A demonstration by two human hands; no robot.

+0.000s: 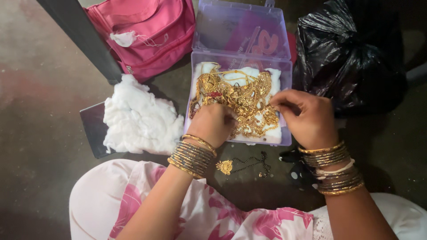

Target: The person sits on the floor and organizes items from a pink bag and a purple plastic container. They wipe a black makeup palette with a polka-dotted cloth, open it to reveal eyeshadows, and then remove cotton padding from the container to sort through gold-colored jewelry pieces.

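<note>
Under both hands, gold jewellery heap (240,95) sits on cotton in clear box (242,71). I see left hand (212,124) fisted in heap, right hand (307,116) pinching chain. Risk: tangled strands snag, lifting drags neighbours out, near pendant necklace (242,165) below the wrists.

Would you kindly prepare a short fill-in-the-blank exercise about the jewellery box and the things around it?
1. Both hands, left hand and right hand, reach into a clear plastic box filled with ____-coloured jewellery.
2. The box's hinged lid stands ____.
3. Left of the box lies a lump of white ____.
4. The bag beyond that lump is ____ in colour.

Missing words: gold; open; cotton wool; pink
</note>
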